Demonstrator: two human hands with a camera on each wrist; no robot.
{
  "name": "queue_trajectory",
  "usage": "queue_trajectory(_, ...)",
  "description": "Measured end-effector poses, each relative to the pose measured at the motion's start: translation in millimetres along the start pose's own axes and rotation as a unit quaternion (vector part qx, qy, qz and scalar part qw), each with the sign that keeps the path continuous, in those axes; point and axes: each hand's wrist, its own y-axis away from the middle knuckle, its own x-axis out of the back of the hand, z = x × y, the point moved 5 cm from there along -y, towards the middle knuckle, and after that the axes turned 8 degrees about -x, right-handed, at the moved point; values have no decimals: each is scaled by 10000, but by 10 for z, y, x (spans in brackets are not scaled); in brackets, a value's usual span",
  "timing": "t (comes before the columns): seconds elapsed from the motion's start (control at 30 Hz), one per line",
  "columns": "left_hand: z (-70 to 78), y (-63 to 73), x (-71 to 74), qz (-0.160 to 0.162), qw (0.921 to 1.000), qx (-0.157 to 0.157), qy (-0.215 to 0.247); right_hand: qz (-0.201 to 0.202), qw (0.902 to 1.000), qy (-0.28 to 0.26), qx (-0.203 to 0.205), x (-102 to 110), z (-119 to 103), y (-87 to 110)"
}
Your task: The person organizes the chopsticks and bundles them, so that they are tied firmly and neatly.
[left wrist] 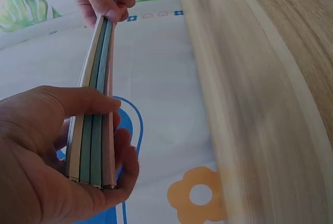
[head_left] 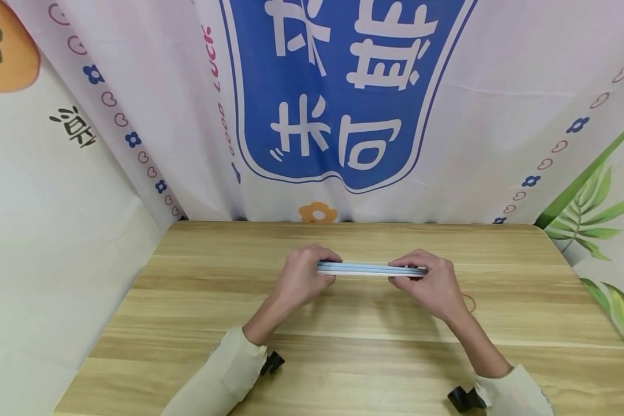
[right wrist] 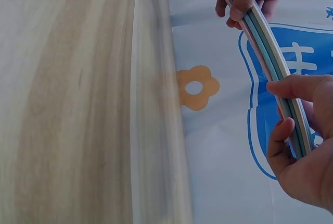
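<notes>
A stack of thin notebooks (head_left: 361,269) is held level above the wooden table, its narrow edge toward the head camera. My left hand (head_left: 303,276) grips its left end, thumb on one face and fingers on the other. At the opposite end, my right hand (head_left: 430,284) pinches the stack in the same way. Several pastel layers, in pink, teal, green and cream, show along the notebooks (left wrist: 95,140) in the left wrist view. From the right wrist, the notebooks (right wrist: 268,44) look slightly bowed. Their broad faces are mostly hidden from the head camera.
A thin red rubber band (head_left: 474,301) lies on the wooden table (head_left: 364,370) beside my right wrist. Behind the table's far edge hangs a printed cloth (head_left: 499,115) with a blue panel. Black wrist cameras (head_left: 273,363) sit at both sleeves.
</notes>
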Motion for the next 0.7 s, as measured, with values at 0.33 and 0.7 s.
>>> queue_trajectory(0.33, -1, -2, -46, -537, 9966, -155, -612, -383, 9990, -225, -41, -5, 11, 2)
queue_trajectory(0.7, -29, -17, -37, -501, 9929, -326, -1024, -577, 9981, -194, -130, -38, 25, 17)
